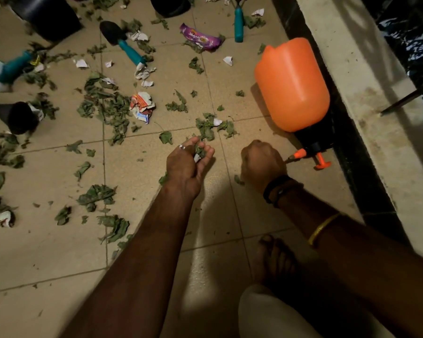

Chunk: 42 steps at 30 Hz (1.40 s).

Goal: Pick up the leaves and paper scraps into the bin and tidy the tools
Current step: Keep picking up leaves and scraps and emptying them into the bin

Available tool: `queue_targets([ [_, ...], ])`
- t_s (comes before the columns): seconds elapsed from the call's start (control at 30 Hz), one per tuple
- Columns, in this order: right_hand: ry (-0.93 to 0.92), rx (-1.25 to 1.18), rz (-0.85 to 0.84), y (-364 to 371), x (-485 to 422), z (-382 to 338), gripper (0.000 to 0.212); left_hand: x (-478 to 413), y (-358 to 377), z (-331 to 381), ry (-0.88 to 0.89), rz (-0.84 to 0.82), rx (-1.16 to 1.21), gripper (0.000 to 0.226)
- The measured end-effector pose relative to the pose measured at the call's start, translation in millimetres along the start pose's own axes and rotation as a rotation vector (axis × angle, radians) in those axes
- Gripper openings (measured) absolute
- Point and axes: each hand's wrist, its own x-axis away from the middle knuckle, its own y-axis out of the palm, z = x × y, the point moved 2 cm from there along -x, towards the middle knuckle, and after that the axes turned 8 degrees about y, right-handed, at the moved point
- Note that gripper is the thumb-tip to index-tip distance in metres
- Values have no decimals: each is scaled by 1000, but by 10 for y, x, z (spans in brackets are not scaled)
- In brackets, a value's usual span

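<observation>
My left hand (188, 164) is cupped low over the tiled floor and holds a small clump of green leaves and a white paper scrap. My right hand (261, 163) is curled in a fist beside the nozzle of the orange spray bottle (293, 84); what it holds is hidden. Just beyond my left hand lies a leaf pile with a paper scrap (214, 125). More torn leaves (108, 108) and crumpled paper (142, 107) litter the floor to the left. A teal-handled trowel (125, 46) and a teal hand rake (239, 20) lie further back.
The spray bottle lies on its side against a dark skirting and a raised concrete ledge (366, 93) on the right. Black pots (49, 18) stand at the top, a tipped black pot (20, 117) at left. A purple wrapper (200, 37) lies near the rake. My bare foot (276, 259) rests below.
</observation>
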Motion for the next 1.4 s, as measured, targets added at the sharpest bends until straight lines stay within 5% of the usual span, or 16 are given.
queue_targets([
  [0.2, -216, -131, 185, 197, 462, -110, 12, 72, -17, -14, 6, -15, -13, 28],
  [0.4, 192, -735, 48, -149, 177, -123, 22, 113, 30, -10, 4, -40, -113, 24],
  [0.5, 166, -1014, 101, -433, 146, -368, 15, 134, 110, -52, 1, -77, -210, 23],
  [0.63, 58, -788, 88, -523, 37, -606, 8, 135, 207, -65, -7, -132, -105, 26],
  [0.8, 142, -902, 13, -562, -364, -516, 19, -109, 28, 15, 22, 3, 76, 19],
  [0.97, 195, -504, -42, -381, -1038, -361, 40, -282, -115, 192, 23, 11, 168, 20],
  [1.07, 117, -217, -153, -202, -1293, -330, 41, -330, -181, 280, 39, 14, 198, 20],
  [1.17, 27, -198, -73, -163, -1287, -392, 19, -359, -223, 325, 57, 15, 193, 19],
  [1.27, -176, -54, -30, -168, -1026, -616, 28, -367, -254, 339, 68, 12, 170, 20],
  [1.4, -203, 0, -31, -108, -682, -827, 32, -335, -278, 341, 69, -8, 142, 21],
])
